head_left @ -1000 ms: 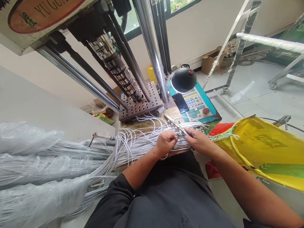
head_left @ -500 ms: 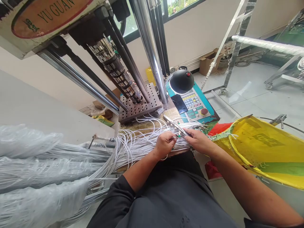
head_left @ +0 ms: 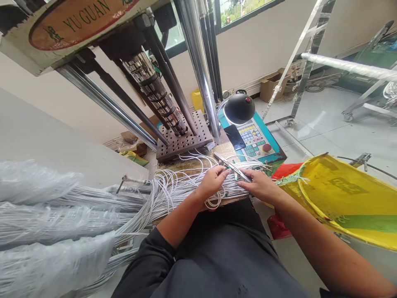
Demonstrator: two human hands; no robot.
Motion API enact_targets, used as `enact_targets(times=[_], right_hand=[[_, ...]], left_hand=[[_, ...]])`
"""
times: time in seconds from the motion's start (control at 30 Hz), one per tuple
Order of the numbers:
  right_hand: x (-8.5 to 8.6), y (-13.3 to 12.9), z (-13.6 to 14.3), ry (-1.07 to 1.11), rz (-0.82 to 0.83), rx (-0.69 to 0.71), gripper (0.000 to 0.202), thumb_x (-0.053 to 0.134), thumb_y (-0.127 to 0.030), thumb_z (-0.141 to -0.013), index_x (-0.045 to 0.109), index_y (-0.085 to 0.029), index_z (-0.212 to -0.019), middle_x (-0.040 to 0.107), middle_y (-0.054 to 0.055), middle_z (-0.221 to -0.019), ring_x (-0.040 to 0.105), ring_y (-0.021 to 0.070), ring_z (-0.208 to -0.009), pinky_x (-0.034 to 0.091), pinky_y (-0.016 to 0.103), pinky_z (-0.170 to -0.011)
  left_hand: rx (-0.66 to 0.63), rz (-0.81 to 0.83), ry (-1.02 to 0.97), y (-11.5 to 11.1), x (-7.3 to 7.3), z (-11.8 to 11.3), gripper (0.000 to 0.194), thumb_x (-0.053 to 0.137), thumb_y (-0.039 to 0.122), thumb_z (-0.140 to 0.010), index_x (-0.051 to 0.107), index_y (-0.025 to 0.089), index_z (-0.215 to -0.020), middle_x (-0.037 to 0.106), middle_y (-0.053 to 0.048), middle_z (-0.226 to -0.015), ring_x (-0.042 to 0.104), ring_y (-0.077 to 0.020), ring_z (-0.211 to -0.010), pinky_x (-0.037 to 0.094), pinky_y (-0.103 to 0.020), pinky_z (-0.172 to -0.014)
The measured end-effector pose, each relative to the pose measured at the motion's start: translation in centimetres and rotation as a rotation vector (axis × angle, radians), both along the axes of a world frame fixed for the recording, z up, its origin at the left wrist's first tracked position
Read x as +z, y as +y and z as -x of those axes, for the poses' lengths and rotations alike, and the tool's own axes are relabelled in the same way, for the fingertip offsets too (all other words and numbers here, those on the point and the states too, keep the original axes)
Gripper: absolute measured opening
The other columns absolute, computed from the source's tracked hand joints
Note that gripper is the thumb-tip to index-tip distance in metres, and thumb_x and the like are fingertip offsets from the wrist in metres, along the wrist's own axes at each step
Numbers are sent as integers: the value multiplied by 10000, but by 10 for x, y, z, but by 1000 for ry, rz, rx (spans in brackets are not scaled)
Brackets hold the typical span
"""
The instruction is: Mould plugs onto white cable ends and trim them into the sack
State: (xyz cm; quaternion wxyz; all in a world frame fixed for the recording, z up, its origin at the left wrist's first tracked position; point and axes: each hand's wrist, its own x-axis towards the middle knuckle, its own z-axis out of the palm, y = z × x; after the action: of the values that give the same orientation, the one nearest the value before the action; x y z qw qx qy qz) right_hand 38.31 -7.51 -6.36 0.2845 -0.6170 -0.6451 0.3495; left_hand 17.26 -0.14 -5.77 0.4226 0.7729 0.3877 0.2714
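Note:
A narrow metal bar (head_left: 238,171) with small green-and-white pieces along it lies slantwise over a thick spread of white cables (head_left: 173,192). My right hand (head_left: 259,185) is closed round the bar's near end. Fingers pinched, my left hand (head_left: 213,180) works at the bar's left side on what looks like a white cable's end, with a small green piece by the fingertips. A loop of white cable hangs below that hand. The exact shape of the pinched end is too small to make out.
Behind the cables stands a press with a perforated metal plate (head_left: 189,138) and steel columns. A black lamp (head_left: 238,108) hangs over a teal control panel (head_left: 269,134). To the right is a yellow bag (head_left: 338,186); plastic-wrapped cable bundles (head_left: 46,223) lie left.
My left hand has shifted up along the bar, its fingertips now farther from my right hand. More of the cable loop beneath it shows. My right hand keeps the bar.

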Motion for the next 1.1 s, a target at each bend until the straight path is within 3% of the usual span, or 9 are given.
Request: enact_targets(times=[0.1, 0.23, 0.37, 0.47, 0.6, 0.73, 0.93, 1.1], right_hand=[[1, 0, 0, 2, 13, -8, 512, 628, -412, -871, 676, -203, -1335, 721, 71, -1302, 661, 293, -1181, 483, 369, -1022], [3, -1, 1, -1, 3, 0, 480, 620, -391, -877, 687, -210, -1316, 744, 64, -1247, 679, 279, -1118, 495, 353, -974], [4, -2, 2, 15, -10, 1, 457, 620, -381, -879, 694, -230, -1303, 757, 49, -1210, 688, 272, -1081, 500, 344, -958], [4, -2, 3, 12, -19, 7, 435, 608, -370, -885, 698, -239, -1290, 755, 41, -1216, 690, 265, -1081, 496, 347, -970], [3, -2, 4, -8, -20, 4, 438, 608, -373, -885, 696, -237, -1292, 748, 49, -1243, 689, 273, -1108, 503, 350, -962], [3, -2, 3, -27, -4, -4, 494, 601, -385, -886, 670, -222, -1347, 740, 64, -1260, 683, 287, -1129, 506, 370, -968], [-1, -3, 3, -35, 14, -30, 575, 607, -415, -884, 627, -184, -1410, 675, 97, -1383, 625, 303, -1266, 455, 400, -1085], [-2, -3, 4, -36, -12, -30, 564, 611, -402, -875, 644, -184, -1395, 700, 91, -1346, 652, 304, -1227, 479, 399, -1065]], left_hand=[[78, 37, -31, 10, 5, 2, 319, 564, 411, -974, 612, 160, -782, 573, 21, -656, 517, -116, -634, 407, -249, -654], [70, 126, -41, 14, 0, 2, 209, 572, 354, -954, 611, 158, -1015, 613, 31, -643, 548, -115, -582, 417, -245, -624], [37, 114, 25, 16, -2, 6, 168, 624, 314, -892, 678, 154, -898, 710, -24, -784, 599, -125, -666, 439, -245, -650], [13, 129, 51, 19, 2, 9, 222, 622, 335, -887, 725, 146, -832, 693, -22, -728, 577, -117, -628, 429, -243, -624], [27, 298, -34, 22, 4, 9, 234, 668, 344, -844, 740, 123, -870, 691, -27, -710, 543, -97, -569, 418, -233, -576], [82, 426, -144, 22, -2, 8, 223, 757, 285, -739, 745, 98, -860, 696, -36, -696, 570, -100, -577, 441, -230, -587], [106, 267, -54, 17, -11, 9, 182, 766, 241, -727, 810, 119, -855, 771, -82, -818, 668, -154, -731, 506, -258, -700], [29, 210, 79, 16, -10, 10, 183, 728, 235, -764, 827, 140, -883, 782, -60, -815, 666, -153, -725, 499, -253, -683]])
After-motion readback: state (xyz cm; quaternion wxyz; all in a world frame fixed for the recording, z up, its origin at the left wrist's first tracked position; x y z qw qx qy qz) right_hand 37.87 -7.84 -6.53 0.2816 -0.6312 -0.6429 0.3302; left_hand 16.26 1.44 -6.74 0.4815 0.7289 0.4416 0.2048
